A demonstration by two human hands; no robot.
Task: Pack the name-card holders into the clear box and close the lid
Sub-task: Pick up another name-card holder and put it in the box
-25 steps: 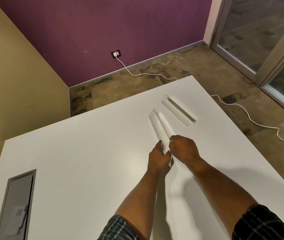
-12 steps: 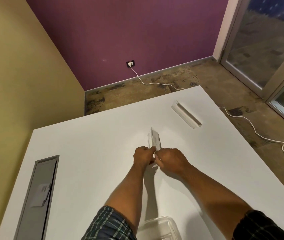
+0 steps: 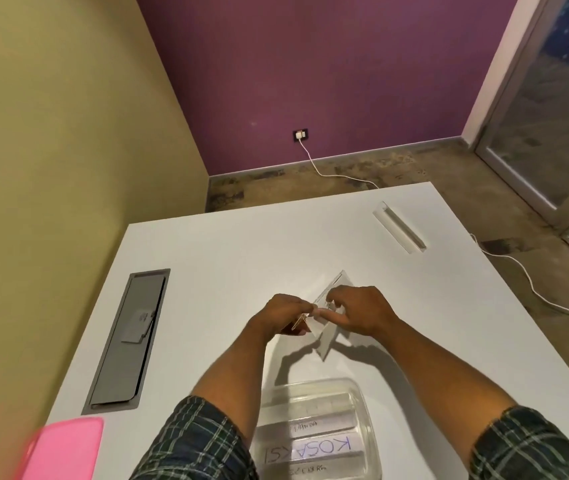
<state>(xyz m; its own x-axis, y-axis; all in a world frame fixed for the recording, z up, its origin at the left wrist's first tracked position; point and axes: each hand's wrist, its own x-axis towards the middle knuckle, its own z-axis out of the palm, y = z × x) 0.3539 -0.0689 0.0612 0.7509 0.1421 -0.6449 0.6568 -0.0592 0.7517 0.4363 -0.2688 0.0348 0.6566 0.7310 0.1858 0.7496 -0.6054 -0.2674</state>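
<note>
Both hands hold one clear acrylic name-card holder [image 3: 332, 299] above the white table [image 3: 227, 258], tilted with its far end up. My left hand [image 3: 285, 315] pinches its near end; my right hand [image 3: 359, 311] grips its side. A second clear name-card holder [image 3: 399, 227] lies flat at the table's far right. The clear box [image 3: 359, 396] stands open at the near edge between my forearms, with several holders carrying handwritten cards inside. A pink lid [image 3: 63, 448] lies at the near left.
A grey cable hatch [image 3: 130, 337] is set into the table's left side. A white cable [image 3: 532, 289] runs over the floor from a wall socket [image 3: 300, 134] past the table's right edge. Glass doors stand at the right.
The held holder has come toward me and turned from lying along the table to tilted in the air. The view has dropped back, bringing the clear box and pink lid into sight.
</note>
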